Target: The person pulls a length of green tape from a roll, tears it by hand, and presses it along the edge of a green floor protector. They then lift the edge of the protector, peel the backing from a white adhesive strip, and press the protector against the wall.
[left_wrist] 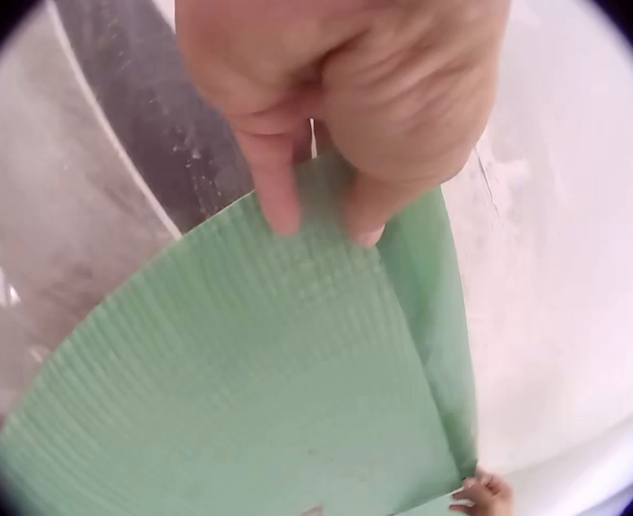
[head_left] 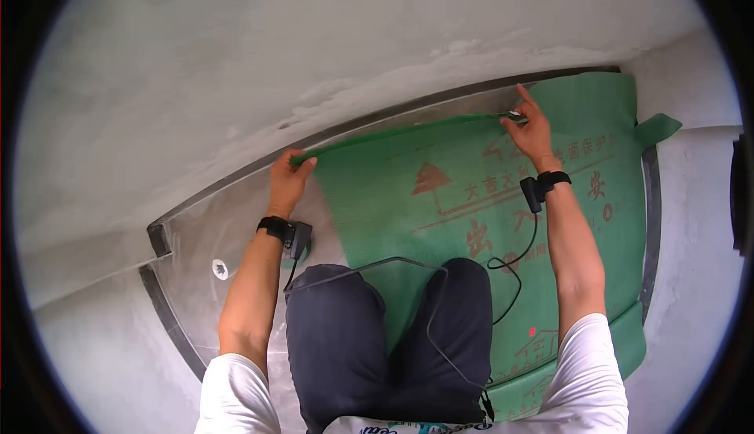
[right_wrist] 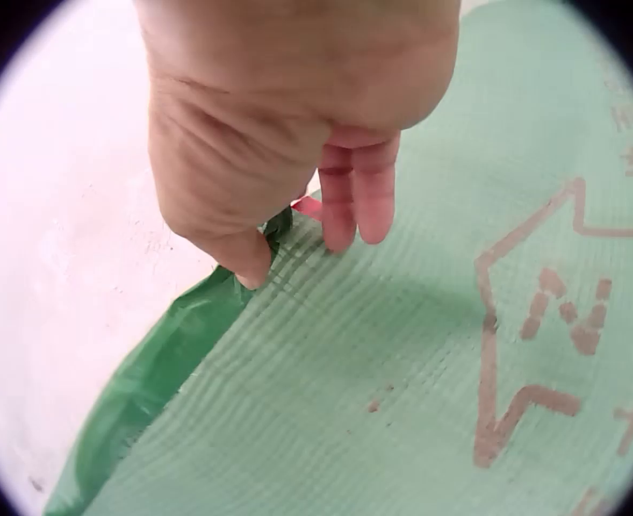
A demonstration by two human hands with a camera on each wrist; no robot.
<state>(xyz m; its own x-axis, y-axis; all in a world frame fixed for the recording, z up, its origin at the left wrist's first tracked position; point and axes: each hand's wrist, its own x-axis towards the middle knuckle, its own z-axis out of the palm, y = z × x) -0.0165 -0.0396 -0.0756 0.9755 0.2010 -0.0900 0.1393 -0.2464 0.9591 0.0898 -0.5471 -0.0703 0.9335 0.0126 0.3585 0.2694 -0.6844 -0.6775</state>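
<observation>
A green printed sheet (head_left: 377,198) covers much of the floor, its far edge folded over in a narrow strip. At the sheet's far left corner, my left hand (head_left: 289,183) pinches the folded edge; the left wrist view shows the thumb and a finger of that hand (left_wrist: 343,97) on the green sheet (left_wrist: 263,355). My right hand (head_left: 534,131) grips the same edge farther right. In the right wrist view the thumb of this hand (right_wrist: 295,129) lies at the fold and two fingers extend over the sheet (right_wrist: 403,344).
A grey wall (head_left: 236,57) rises beyond a dark border strip (head_left: 377,116). Bare grey floor tile (head_left: 220,222) with a white round spot (head_left: 220,269) lies at the left. Black cables run over the knees (head_left: 338,308). A sheet flap (head_left: 658,129) rests against the right wall.
</observation>
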